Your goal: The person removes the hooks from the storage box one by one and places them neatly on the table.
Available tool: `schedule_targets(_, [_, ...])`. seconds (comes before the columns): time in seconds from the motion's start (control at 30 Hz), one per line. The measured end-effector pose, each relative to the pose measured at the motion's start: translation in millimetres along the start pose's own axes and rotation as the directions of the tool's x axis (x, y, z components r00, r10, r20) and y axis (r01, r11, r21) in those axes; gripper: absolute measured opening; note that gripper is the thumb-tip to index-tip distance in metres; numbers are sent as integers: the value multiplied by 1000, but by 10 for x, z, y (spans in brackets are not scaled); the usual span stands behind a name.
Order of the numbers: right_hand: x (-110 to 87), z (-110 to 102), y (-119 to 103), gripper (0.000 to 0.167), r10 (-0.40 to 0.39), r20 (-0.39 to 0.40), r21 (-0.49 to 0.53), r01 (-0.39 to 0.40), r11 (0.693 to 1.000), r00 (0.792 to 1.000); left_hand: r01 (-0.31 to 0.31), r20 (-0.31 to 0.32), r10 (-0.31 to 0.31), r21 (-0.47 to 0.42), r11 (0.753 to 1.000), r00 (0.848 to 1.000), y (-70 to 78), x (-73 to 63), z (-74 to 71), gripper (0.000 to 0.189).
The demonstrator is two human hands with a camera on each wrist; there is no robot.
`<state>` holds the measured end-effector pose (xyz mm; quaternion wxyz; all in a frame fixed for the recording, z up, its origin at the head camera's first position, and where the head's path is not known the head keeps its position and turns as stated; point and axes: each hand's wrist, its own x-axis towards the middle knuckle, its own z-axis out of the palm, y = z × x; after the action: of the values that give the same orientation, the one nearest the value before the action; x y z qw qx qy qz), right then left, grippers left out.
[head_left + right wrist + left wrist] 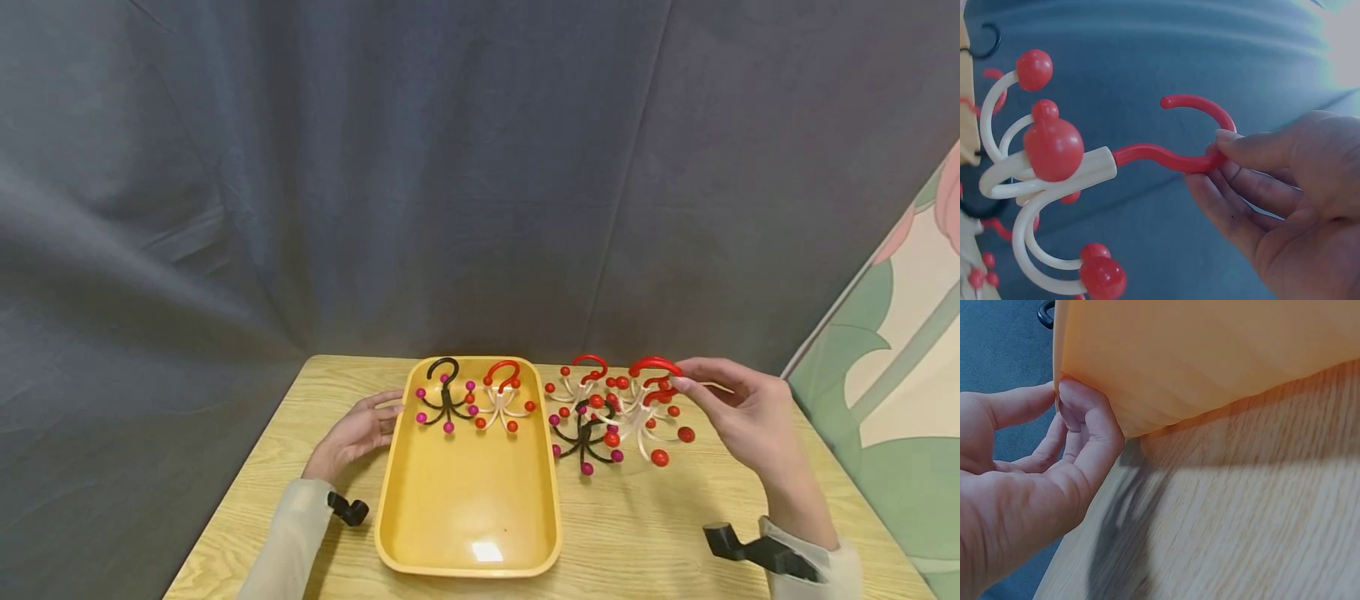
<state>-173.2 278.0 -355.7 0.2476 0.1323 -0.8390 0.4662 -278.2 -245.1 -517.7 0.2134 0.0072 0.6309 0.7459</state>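
My right hand (pixel 750 408) pinches the red hook of a multi-arm hanger (pixel 1094 167), thumb against fingertips. Its white arms end in red balls and hang over other hangers at the tray's right. At the left, my left hand (pixel 356 433) holds the rim of a yellow tray (pixel 468 500) between thumb and curled fingers. Inside the tray's far end stand a black hanger (pixel 447 404) with magenta balls and a white hanger (pixel 501 404) with a red hook. Right of the tray are another black hanger (pixel 584 437) and a white one with a red hook (pixel 591 360), partly overlapped.
A light wood table (pixel 645 533) carries the tray and hangers. Behind its far edge hangs a dark grey curtain (pixel 480 183). At the right rises a panel with a flower pattern (pixel 892 400).
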Motion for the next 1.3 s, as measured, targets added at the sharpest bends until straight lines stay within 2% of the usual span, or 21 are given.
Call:
schedule_targets(0.2, [-81, -137, 233, 20, 67, -39, -66, -70, 995, 997, 2, 0, -2, -11, 1000, 1000, -8, 7, 2, 60])
schedule_targets(0.4, [-136, -162, 407, 19, 86, -68, -116, -93, 989, 994, 2, 3, -2, -17, 1000, 1000, -3, 5, -1, 59])
schedule_targets(0.77, [-204, -35, 709, 15, 110, -88, -131, -121, 984, 990, -6, 13, 6, -30, 1000, 1000, -17, 3, -11, 61])
schedule_targets(1.3, [-221, 69, 896, 19, 198, -83, -185, -211, 960, 977, -5, -3, 4, -44, 999, 1000, -40, 27, -16, 59])
